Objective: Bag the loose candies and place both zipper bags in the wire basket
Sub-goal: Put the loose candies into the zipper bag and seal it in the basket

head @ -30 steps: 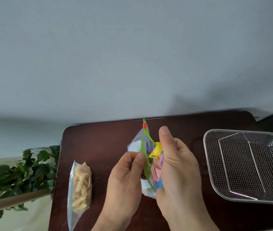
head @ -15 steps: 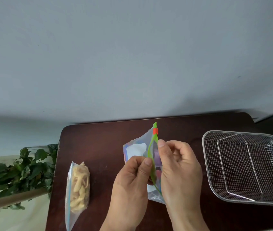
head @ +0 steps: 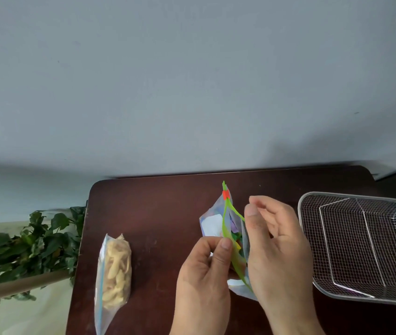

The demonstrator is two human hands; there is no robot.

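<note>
A clear zipper bag [head: 210, 224] with a green zip strip and a red slider [head: 226, 194] stands upright at the middle of the dark table [head: 155, 213], its mouth spread open. Coloured candies [head: 236, 238] show inside it. My left hand [head: 204, 281] pinches the bag's left lip between thumb and forefinger. My right hand [head: 279, 250] sits against the bag's right side, thumb and fingers apart and holding nothing. A second zipper bag [head: 114, 264] full of pale yellow candies lies on the table to the left. The empty wire basket [head: 361, 238] stands at the right.
A leafy green plant [head: 23, 250] on a brown stem hangs past the table's left edge. A grey wall runs behind the table. The table's far edge is close behind the upright bag.
A second ago my right hand held a yellow candy at the bag's mouth. It pushed into the bag, and now it is out, fingers apart, the mouth wider.
</note>
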